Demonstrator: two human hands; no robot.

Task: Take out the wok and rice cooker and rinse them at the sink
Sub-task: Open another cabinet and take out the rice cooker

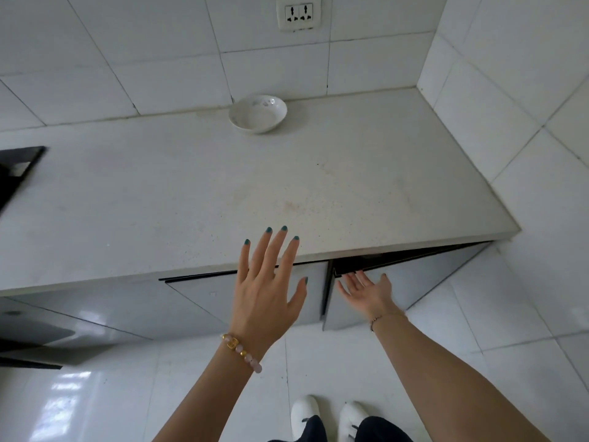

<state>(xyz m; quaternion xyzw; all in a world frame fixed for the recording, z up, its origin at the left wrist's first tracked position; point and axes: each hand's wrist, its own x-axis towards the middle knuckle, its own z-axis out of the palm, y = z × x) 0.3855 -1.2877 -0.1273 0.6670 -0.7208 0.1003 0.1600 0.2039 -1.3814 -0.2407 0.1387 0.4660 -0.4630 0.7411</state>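
Neither a wok nor a rice cooker is in view. My left hand (267, 295) hovers with its fingers spread over the front edge of the white countertop (191, 193), holding nothing. My right hand (366, 291) reaches palm up to the grey right cabinet door (424, 282) under the counter. Its straight fingertips touch the door's top edge. That door stands slightly ajar, and a dark gap (382, 260) shows above it. The inside of the cabinet is hidden. The left cabinet door (204, 298) is closed.
A white bowl (257, 113) sits at the back of the counter against the tiled wall, below a wall socket (298, 12). A black hob (16, 170) lies at the left edge. A tiled side wall closes the right. My white shoes (328, 416) stand on glossy floor tiles.
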